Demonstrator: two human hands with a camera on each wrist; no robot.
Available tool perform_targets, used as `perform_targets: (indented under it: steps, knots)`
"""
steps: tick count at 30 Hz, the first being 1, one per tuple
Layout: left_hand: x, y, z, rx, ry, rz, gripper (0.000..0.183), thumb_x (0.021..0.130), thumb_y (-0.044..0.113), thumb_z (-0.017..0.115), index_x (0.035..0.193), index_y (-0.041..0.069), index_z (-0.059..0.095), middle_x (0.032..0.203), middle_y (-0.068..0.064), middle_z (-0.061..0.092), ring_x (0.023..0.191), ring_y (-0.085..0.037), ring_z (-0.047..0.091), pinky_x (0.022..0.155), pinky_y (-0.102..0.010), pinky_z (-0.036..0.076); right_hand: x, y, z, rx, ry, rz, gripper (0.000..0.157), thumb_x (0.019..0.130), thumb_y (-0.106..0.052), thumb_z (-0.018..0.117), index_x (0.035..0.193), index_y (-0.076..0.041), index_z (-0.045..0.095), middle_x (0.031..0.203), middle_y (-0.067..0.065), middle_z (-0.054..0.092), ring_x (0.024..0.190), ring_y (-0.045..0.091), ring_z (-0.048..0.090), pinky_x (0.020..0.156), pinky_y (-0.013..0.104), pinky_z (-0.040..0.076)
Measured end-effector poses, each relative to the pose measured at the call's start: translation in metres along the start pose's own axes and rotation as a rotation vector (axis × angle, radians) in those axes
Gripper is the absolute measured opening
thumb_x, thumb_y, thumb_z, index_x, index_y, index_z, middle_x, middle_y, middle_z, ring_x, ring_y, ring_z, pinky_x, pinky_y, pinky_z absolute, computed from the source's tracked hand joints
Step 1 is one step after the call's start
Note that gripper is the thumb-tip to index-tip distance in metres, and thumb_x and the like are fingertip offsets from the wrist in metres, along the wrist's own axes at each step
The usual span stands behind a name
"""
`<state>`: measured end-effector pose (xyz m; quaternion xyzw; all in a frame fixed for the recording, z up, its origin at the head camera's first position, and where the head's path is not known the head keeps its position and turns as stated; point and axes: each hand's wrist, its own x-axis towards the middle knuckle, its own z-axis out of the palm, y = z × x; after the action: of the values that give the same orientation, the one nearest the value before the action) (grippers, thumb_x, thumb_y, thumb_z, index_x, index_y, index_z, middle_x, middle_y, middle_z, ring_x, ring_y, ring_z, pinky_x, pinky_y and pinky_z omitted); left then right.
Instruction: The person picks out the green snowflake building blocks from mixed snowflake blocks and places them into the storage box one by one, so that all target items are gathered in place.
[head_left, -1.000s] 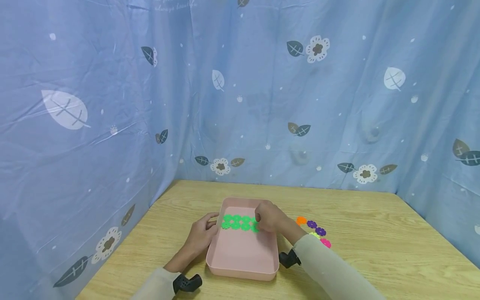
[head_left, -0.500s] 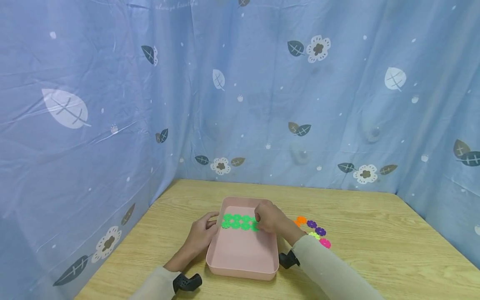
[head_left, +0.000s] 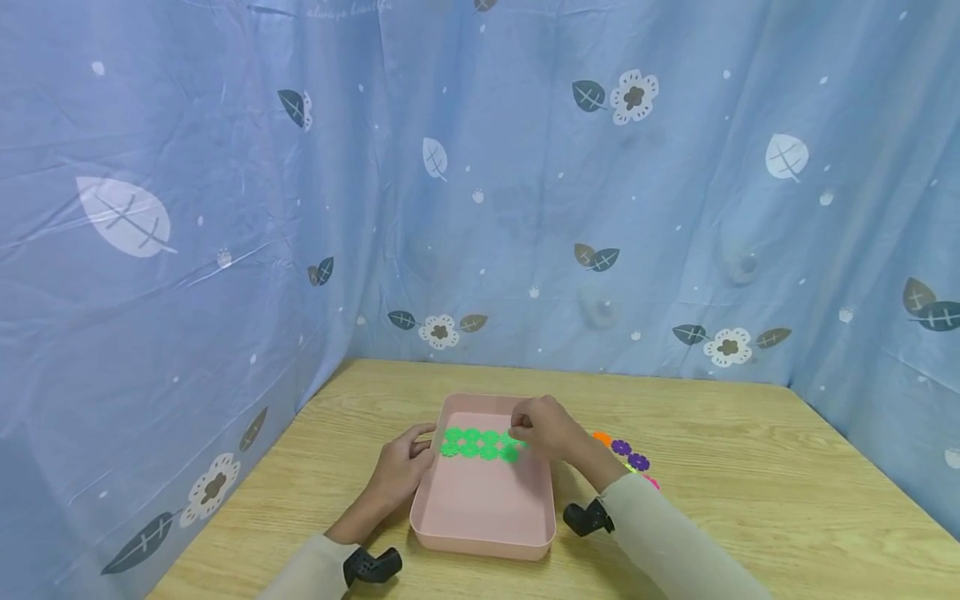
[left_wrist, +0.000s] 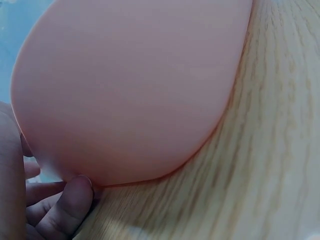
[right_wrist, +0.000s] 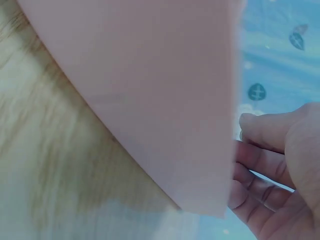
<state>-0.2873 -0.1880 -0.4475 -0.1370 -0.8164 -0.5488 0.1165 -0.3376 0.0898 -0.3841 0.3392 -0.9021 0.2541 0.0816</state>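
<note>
A pink rectangular tray [head_left: 483,508] stands on the wooden table. Inside lie two rows of green flower-shaped plastic pieces [head_left: 470,451], side by side across its far half. My left hand [head_left: 400,467] rests at the tray's left side, fingers and thumb touching the outer wall near the rim. Over the right end of the rows, my right hand [head_left: 547,427] reaches into the tray with bent fingers, its fingertips at the last green piece of the far row. Whether they pinch that piece cannot be seen; in the right wrist view the tray wall hides part of the fingers [right_wrist: 260,160].
Loose flower pieces lie right of the tray: an orange one [head_left: 602,437], purple ones [head_left: 621,447], and a yellow and a pink one partly behind the right sleeve. A blue patterned curtain [head_left: 525,167] borders the table [head_left: 720,467] at the back and sides.
My right hand has risen slightly and shifted away from me, uncovering the last green piece of the near row. The left hand and tray stay in place.
</note>
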Motion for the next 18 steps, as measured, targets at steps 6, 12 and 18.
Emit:
perform_targets:
  steps: [6,12,18]
  knots:
    - [0.000,0.003,-0.001,-0.005,0.002,-0.007,0.046,0.096,0.005,0.052,0.141,0.000,0.056,0.118,-0.026,0.070,0.107,-0.035,0.072,0.078,-0.036,0.062,-0.008,0.004,-0.015,0.111,0.012,0.066,0.013,0.095,-0.008,0.068,0.083,-0.012,0.069,0.075,0.005,0.067,0.063,0.009,0.053,0.060,0.027,0.047]
    - [0.000,0.002,-0.001,-0.015,-0.007,0.002,0.045,0.096,0.005,0.054,0.141,-0.001,0.055,0.119,-0.027,0.070,0.107,-0.037,0.071,0.078,-0.037,0.062,-0.018,0.015,-0.026,0.160,0.042,0.085,0.008,0.092,-0.005,0.071,0.085,-0.009,0.070,0.078,-0.003,0.065,0.070,0.011,0.057,0.064,0.028,0.051]
    - [0.001,0.000,-0.002,0.008,-0.013,0.000,0.045,0.096,0.007,0.052,0.141,0.000,0.056,0.119,-0.025,0.070,0.107,-0.034,0.072,0.077,-0.033,0.061,-0.034,0.021,-0.037,0.193,0.079,0.187,0.004,0.091,-0.006,0.072,0.088,-0.005,0.070,0.079,0.000,0.065,0.071,0.015,0.058,0.065,0.032,0.052]
